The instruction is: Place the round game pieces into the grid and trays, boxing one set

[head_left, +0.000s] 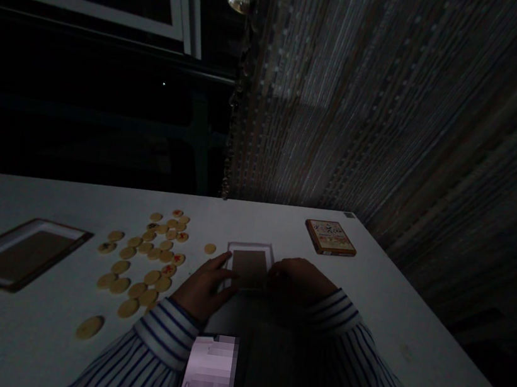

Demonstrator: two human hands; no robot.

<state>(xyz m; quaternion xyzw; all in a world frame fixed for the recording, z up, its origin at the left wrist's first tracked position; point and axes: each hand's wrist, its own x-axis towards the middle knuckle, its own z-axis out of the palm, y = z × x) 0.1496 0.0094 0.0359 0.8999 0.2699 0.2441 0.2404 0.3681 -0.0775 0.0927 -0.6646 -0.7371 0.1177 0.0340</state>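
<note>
A small shallow open box point(249, 268) with pale walls and a brown bottom rests on the white table in front of me. My left hand point(206, 285) is at its left side, thumb and fingers closed around that wall. On the opposite side my right hand point(301, 280) has its fingers curled against the right wall. To the left of my left hand lie several round wooden Chinese chess pieces point(154, 253), a few showing red or black characters. One lone piece point(210, 249) sits just left of the box. Dim light hides fingertip detail.
An open tray-like box part point(22, 254) lies at the table's left. At the back right is a flat box with a printed cover point(331, 238). A lit, blurred-out screen point(208, 374) shows at the bottom. Beyond the white table point(392, 338) hangs a string curtain point(309, 98).
</note>
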